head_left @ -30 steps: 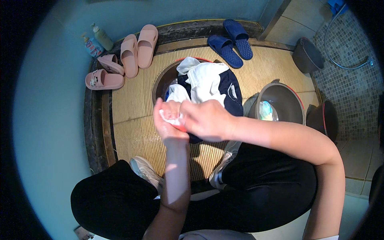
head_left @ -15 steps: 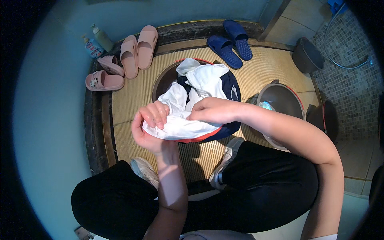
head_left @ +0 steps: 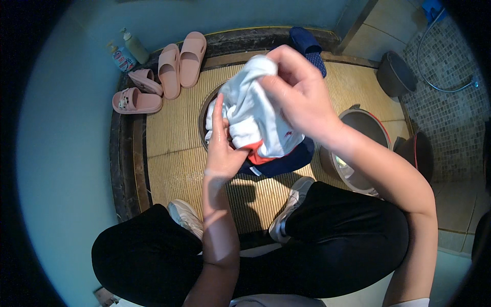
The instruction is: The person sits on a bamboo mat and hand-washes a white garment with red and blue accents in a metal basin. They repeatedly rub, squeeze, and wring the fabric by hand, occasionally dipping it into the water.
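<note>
A white garment (head_left: 255,110) with a red edge and a small red mark is bunched up above a dark round basin (head_left: 203,123). At its far end, my right hand (head_left: 302,92) has the cloth pinched between thumb and bent fingers, lifting it. My left hand (head_left: 225,151) cradles the near left side of the garment, index finger stretched out and thumb by the red edge; folds partly cover its other fingers. Navy cloth (head_left: 286,162) hangs beneath the white garment over the basin's near side. Most of the basin is hidden.
On the right stand a grey bucket (head_left: 363,130) with a red rim line and two dark buckets (head_left: 396,74). Pink slippers (head_left: 192,59) and pump bottles (head_left: 134,48) line the back left. Navy slippers (head_left: 307,43) lie behind my right hand. My shoes (head_left: 184,217) flank the ribbed mat.
My right hand has moved away from me, raising part of the white garment. My left hand has unclenched from the near edge and shifted right, its index finger now stretched out.
</note>
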`<state>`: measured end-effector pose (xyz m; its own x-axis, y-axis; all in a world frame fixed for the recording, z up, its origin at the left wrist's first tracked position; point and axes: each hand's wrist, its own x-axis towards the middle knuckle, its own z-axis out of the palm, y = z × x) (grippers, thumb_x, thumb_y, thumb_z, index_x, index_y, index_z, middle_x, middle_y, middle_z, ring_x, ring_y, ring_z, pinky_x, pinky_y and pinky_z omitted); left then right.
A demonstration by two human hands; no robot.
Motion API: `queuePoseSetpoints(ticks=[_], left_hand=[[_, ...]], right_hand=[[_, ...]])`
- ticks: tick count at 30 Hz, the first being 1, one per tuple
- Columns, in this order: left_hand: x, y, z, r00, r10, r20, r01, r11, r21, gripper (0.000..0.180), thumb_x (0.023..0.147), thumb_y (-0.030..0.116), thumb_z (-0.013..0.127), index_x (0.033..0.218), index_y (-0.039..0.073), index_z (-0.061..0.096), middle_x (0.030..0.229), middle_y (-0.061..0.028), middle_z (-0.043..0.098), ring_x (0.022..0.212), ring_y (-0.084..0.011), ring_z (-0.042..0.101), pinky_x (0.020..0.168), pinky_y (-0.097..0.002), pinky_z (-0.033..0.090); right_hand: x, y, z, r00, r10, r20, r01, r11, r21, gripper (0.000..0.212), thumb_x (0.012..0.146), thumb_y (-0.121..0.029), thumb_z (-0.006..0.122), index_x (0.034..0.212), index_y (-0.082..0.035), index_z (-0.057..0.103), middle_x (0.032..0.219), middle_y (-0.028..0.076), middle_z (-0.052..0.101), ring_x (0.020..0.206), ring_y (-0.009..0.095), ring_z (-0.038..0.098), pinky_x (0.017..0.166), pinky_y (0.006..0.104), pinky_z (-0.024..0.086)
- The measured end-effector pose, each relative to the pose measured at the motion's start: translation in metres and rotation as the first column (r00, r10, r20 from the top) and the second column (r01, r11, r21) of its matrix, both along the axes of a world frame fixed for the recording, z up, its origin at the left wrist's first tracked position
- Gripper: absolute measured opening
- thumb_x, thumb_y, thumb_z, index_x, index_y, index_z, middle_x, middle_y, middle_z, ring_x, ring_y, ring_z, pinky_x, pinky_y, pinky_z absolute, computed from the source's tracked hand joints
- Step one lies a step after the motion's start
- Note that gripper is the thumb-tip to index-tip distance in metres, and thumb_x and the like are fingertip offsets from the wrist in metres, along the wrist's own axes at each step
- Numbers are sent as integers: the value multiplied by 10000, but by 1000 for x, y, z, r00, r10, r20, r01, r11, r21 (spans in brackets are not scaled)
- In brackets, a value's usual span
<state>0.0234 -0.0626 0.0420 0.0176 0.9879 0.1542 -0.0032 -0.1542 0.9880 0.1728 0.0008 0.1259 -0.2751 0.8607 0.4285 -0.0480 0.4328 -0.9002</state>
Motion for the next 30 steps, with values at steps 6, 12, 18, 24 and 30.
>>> queuePoseSetpoints(ticks=[6, 12, 18, 24, 30], left_hand=[[-21, -1, -21, 945, -138, -296, 144, 990, -2, 425, 689, 45, 708, 1085, 50, 556, 1003, -85, 622, 964, -175, 583, 832, -290, 457], [-42, 1, -8, 756, 648, -91, -609, 748, 265, 261, 735, -58, 597, 636, 40, 376, 645, 54, 323, 630, -54, 294, 552, -201, 240], [-32, 0, 9, 837, 451, -309, -327, 866, 378, 221, 690, -35, 568, 621, -6, 360, 603, -67, 345, 554, -151, 349, 518, -266, 302], [-36, -2, -12, 837, -121, -534, 55, 989, -138, 188, 769, 152, 632, 724, -6, 541, 698, -159, 556, 638, -294, 550, 601, -347, 435], [-12, -1, -34, 765, -226, -603, 258, 965, -34, 322, 819, 257, 621, 995, -9, 578, 875, -221, 610, 869, -370, 586, 786, -394, 456]], right_hand=[[0, -28, 5, 714, 164, 680, -390, 901, 191, 320, 725, -272, 627, 881, 5, 590, 781, 110, 580, 690, 268, 588, 633, 344, 489], [0, -32, -1, -110, 239, 965, -256, 931, -260, 569, 712, -535, 647, 857, 15, 642, 863, 205, 655, 848, 317, 652, 731, 369, 524], [26, -28, -73, -152, 188, 970, -159, 964, -212, 284, 763, -275, 612, 829, -9, 684, 856, 172, 672, 877, 291, 657, 743, 369, 528], [43, 16, -59, 310, -318, 896, -103, 925, 364, 152, 722, -106, 581, 854, -33, 600, 694, 168, 635, 659, 320, 647, 583, 426, 520], [46, 34, -24, 731, -397, 555, 68, 852, 520, 179, 762, -105, 603, 922, -44, 550, 920, 173, 618, 856, 346, 610, 716, 412, 493]])
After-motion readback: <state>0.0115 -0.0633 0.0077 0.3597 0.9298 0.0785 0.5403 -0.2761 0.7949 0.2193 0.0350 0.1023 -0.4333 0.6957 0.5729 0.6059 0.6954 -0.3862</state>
